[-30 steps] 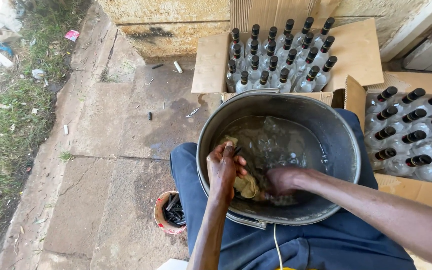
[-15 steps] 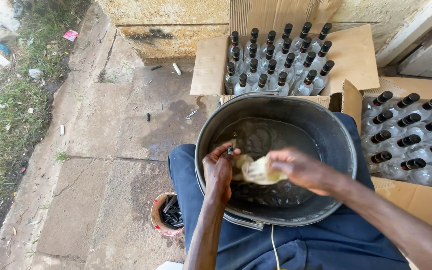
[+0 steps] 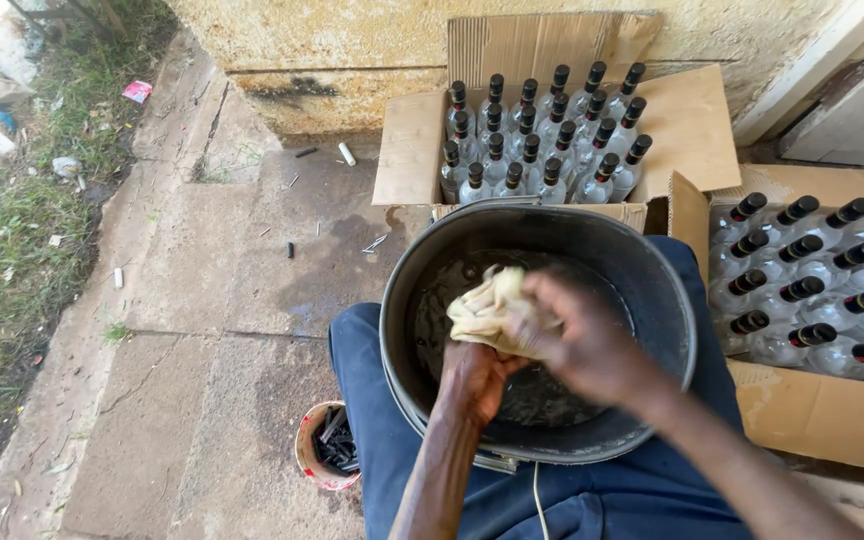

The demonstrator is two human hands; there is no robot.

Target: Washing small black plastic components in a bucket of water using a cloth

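Concrete paving (image 3: 202, 300) lay under a dark basin (image 3: 652, 300) on the person's lap. Above its wet inside, the right hand (image 3: 582, 345) and left hand (image 3: 472, 380) both gripped a pale cloth (image 3: 487, 312). Behind the basin stood 2 cartons of capped bottles (image 3: 542, 140).

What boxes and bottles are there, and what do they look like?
Cardboard box: by the wall, brown, flaps open, full of clear bottles with black caps.
Second cardboard box: at the right, brown, same bottles lying in rows.
Small tub: on the ground, reddish, round, dark bits inside.
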